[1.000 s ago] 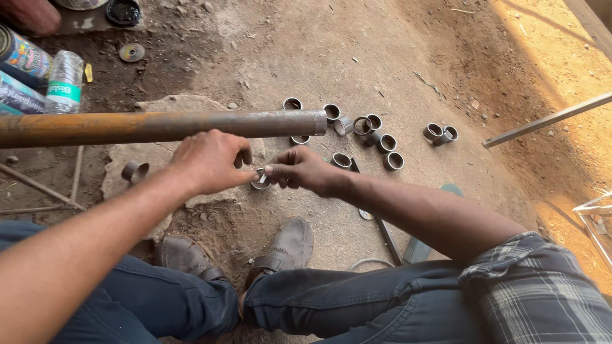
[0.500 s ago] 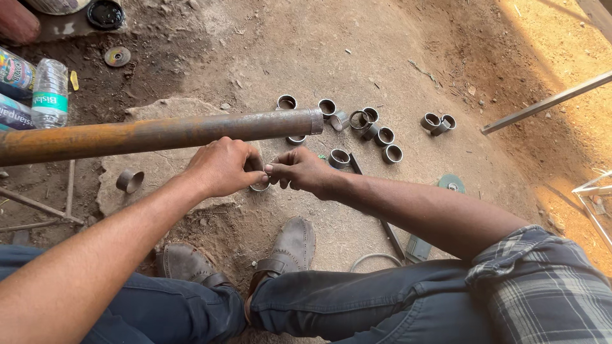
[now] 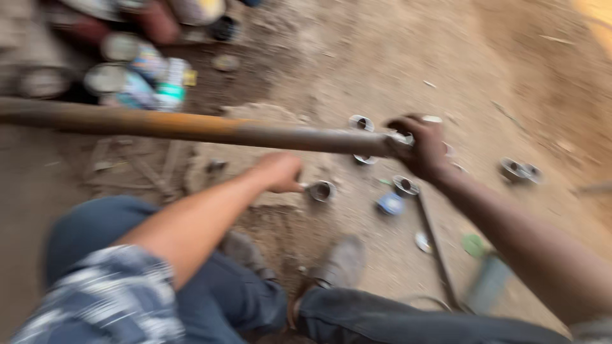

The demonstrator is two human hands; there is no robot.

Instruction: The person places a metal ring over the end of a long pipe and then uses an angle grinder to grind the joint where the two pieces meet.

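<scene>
The view is blurred by motion. A long rusty metal pipe [image 3: 191, 127] runs from the left edge toward the middle, above the dirt ground. My right hand [image 3: 422, 146] grips the pipe's right end. My left hand [image 3: 278, 172] is lower, closed around a small tool or piece that touches a short metal ring [image 3: 322, 190] on a flat stone [image 3: 255, 118]. More short metal rings lie around: one behind the pipe [image 3: 360, 122], one below my right hand [image 3: 404, 185], a pair at the right [image 3: 519, 171].
Spray cans and round tins [image 3: 150, 76] lie at the top left. A thin dark rod [image 3: 433, 245] and a green-tipped tool [image 3: 475, 245] lie by my right forearm. My shoes [image 3: 341, 261] and jeans fill the bottom.
My right hand left the ring and went up to grip the pipe's end. The camera swung, so everything shifted and blurred. My left hand stays low at the ring.
</scene>
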